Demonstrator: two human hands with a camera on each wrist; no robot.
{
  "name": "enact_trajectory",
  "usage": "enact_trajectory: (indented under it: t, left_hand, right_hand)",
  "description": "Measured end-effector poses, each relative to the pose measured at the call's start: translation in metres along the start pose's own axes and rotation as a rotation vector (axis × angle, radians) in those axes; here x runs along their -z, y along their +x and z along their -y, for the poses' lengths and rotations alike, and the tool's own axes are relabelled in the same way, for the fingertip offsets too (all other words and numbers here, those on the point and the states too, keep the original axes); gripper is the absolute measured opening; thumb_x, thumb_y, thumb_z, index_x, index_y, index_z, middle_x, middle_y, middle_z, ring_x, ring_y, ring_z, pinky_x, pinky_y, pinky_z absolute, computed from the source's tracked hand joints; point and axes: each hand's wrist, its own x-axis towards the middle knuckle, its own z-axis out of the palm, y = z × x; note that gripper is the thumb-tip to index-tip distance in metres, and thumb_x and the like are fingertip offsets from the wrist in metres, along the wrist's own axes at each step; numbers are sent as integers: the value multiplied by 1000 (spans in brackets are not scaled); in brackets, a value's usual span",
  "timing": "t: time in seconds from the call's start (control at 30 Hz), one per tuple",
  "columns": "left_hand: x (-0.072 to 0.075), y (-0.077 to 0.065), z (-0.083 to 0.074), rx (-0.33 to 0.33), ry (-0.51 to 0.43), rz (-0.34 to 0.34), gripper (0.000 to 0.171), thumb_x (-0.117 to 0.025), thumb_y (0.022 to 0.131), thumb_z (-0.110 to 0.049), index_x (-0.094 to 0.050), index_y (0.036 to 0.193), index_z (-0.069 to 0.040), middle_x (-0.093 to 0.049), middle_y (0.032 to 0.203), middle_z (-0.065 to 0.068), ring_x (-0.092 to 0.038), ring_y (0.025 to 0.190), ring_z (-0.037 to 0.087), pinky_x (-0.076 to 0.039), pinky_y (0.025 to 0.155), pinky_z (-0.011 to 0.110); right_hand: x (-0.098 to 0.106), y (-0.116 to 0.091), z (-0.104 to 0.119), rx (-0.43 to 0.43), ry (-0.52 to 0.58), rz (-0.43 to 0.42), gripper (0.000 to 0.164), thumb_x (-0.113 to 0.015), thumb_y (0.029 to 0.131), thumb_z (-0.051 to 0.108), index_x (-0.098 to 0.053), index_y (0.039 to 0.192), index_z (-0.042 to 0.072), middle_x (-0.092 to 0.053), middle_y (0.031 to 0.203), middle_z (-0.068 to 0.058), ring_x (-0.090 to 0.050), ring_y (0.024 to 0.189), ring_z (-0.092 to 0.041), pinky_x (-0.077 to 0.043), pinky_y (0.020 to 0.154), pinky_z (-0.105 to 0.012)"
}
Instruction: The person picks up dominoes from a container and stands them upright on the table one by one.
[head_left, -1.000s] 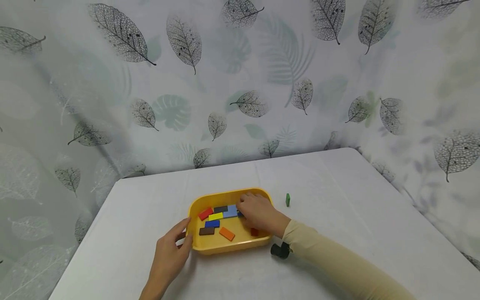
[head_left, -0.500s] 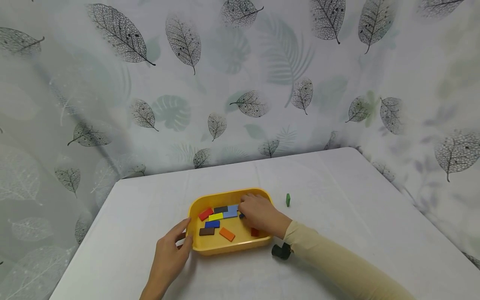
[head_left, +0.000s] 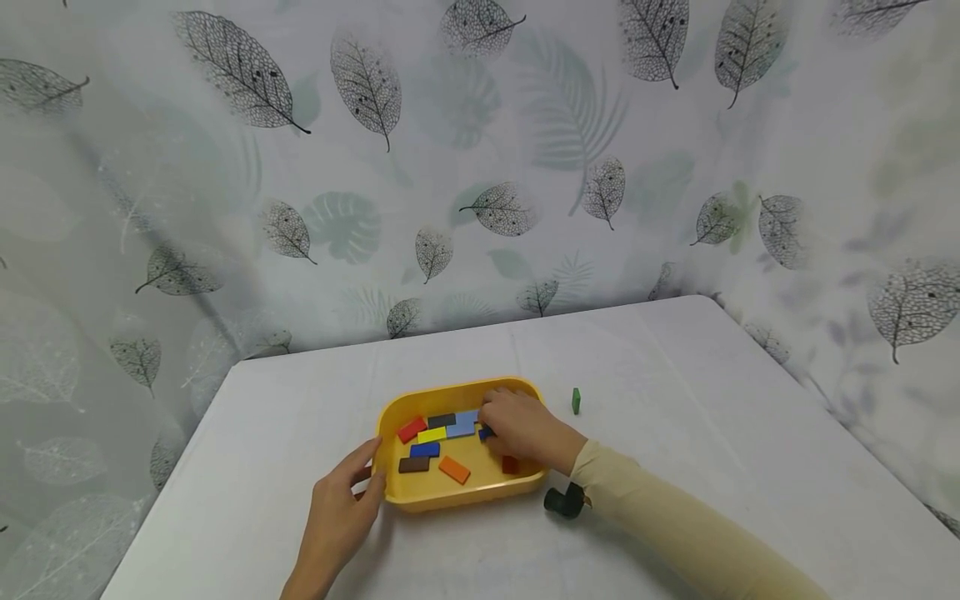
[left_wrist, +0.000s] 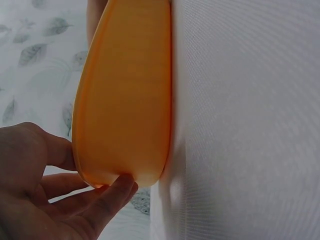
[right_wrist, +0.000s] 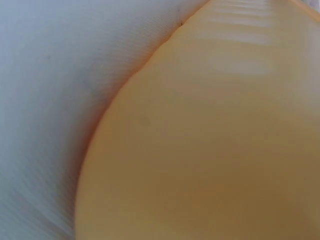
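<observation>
A yellow plastic tray (head_left: 420, 502) stands on the table, holding several flat, domino-shaped blocks. My left hand (head_left: 341, 506) grips its left end; in the left wrist view, thumb and fingers are around the rim and end wall of the tray (left_wrist: 122, 100). Inside the right half, my right hand (head_left: 528, 429) reaches down with bent fingers, a dark blue block (head_left: 486, 433) at its fingertips, partly hidden. Light blue (head_left: 461, 431), yellow (head_left: 432, 435) and red (head_left: 412, 429) blocks lie left of it. A dark red block (head_left: 510, 465) shows below the hand. The right wrist view shows only the tray's outer wall (right_wrist: 200, 140).
One green block (head_left: 576, 401) stands upright on the white table (head_left: 675, 392), right of the tray. Black (head_left: 442, 421), blue (head_left: 425, 450), brown (head_left: 414, 465) and orange (head_left: 454, 469) blocks lie in the tray. A black wrist camera (head_left: 564, 502) sits under the right wrist.
My right hand has shifted slightly right within the tray, and more of the dark blue block shows at its fingertips. The left hand and tray stay in place.
</observation>
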Motion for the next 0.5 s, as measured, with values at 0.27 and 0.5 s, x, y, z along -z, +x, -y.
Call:
enact_trajectory:
  t: [0.27, 0.5]
  left_hand:
    - [-2, -2, -1, 11, -12, 2, 49, -64, 99, -6, -58, 148, -5, -54, 150, 17, -65, 119, 38, -55, 93, 49]
    - [-1, -2, -1, 3, -12, -1, 50, -64, 99, -5, -58, 148, -5, -53, 150, 17, -65, 118, 38, -55, 92, 49]
  right_hand:
    - [4, -8, -3, -42, 106, -39, 17, -84, 90, 23, -76, 100, 11, -60, 92, 3, -52, 82, -15, -52, 76, -29]
    - [12, -19, -13, -68, 266, -104, 20, -83, 90, 19, -76, 108, 12, -69, 102, 3, -61, 94, -16, -56, 89, -37]
